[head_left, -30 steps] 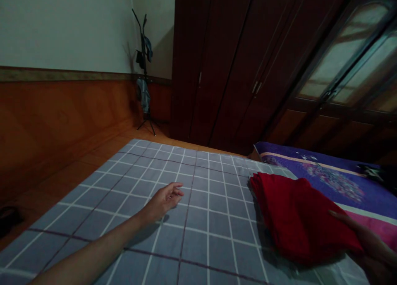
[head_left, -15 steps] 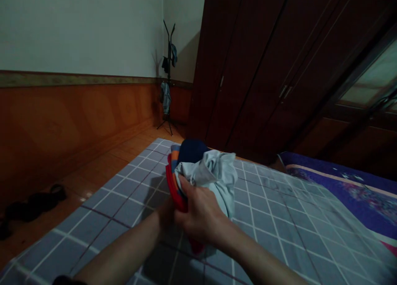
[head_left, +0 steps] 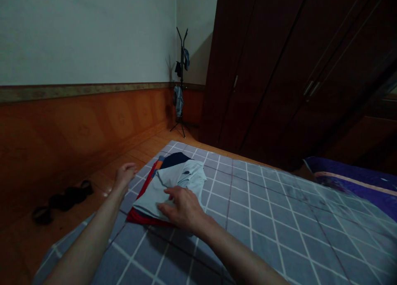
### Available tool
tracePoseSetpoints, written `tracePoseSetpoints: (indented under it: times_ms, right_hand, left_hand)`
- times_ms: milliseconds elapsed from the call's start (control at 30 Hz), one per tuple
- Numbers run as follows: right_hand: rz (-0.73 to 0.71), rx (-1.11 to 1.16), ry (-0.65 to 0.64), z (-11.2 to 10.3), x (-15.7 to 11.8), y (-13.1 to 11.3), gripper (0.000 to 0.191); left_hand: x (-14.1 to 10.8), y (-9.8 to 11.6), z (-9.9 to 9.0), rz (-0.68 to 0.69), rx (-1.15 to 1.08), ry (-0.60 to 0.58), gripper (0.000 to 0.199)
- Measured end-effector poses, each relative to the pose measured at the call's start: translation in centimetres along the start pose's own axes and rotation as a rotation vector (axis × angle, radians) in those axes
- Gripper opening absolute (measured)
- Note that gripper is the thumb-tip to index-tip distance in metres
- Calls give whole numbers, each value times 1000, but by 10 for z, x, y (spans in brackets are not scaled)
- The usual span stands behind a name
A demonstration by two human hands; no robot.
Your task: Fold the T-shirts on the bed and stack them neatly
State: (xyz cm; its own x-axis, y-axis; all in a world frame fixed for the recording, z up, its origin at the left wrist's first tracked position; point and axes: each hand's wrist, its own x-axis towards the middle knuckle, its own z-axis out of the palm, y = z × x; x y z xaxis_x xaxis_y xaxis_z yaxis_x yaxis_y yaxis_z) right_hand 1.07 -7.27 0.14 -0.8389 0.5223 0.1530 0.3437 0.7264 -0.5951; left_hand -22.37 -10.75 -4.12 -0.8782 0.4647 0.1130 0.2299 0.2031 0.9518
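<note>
A stack of folded clothes lies flat on the grey checked bedspread [head_left: 242, 219]. On top is a pale grey-blue shirt [head_left: 155, 196], somewhat creased at its far end. Beneath it show a red garment [head_left: 135, 216] along the left and near edges, an orange-and-blue strip [head_left: 159, 164], and a dark navy piece [head_left: 176, 158] at the back. My right hand [head_left: 182, 206] rests on the shirt's right part, fingers apart and slightly bent. Off to the left of the stack, my left hand [head_left: 125, 175] is raised above the bed's edge, fingers loosely bent, holding nothing.
Dark shoes or sandals [head_left: 66, 197] lie on the tiled floor left of the bed. In the corner stands a coat rack [head_left: 181, 76] with clothing on it. A dark wardrobe [head_left: 263, 70] lines the back. Purple patterned bedding [head_left: 350, 181] is at the right.
The bundle, gripped upright between both hands before, now lies flat on the bed. My left hand has come away to the left; my right hand has loosened onto the shirt. The view has shifted.
</note>
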Motion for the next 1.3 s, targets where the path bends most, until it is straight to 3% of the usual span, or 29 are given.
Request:
tracePoseSetpoints:
  times_ms: [100,200,267,333,400,467,567,667,800,967,1100,1167,1233,1300]
  right_hand:
    - [70,29,242,4,-23,49,32]
    - [90,35,549,4,-30,90,31]
    - [102,39,655,8,-29,110,32]
    - [106,38,610,15,-29,125,35]
    - [101,48,512,24,-30,134,38]
    - [95,69,449,29,-32,140,39]
    - [86,107,422,31,-36,145,43]
    - [95,155,412,31,-37,148,52]
    - [117,212,413,32,-33,152,60]
    - [65,310,418,30,-30,152,46]
    - [72,370,436,29,-29,153,36]
    - [79,392,444,30,-28,154,33]
    - [87,419,452,30,-28,155,33]
    - [96,450,460,31,-27,156,34]
  left_hand:
    - [8,1,-16,57,6,-12,20]
    - [-14,17,0,224,30,-270,23]
    - [-38,30,21,395,116,-458,26]
    - [-59,37,45,560,248,-534,32]
    - [-71,36,68,653,352,-513,40]
    - [-75,27,87,641,376,-421,40]
    - [-73,8,103,546,343,-259,25]
    - [-69,-3,105,483,310,-189,25]
    - [-65,1,95,444,274,-173,37]
    - [-49,20,91,479,341,-202,37]
    - [-45,48,98,564,444,-133,25]
    - [-54,60,102,681,506,-175,23]
    - [-66,66,107,813,614,-348,23]
    - [-73,65,110,862,723,-535,23]
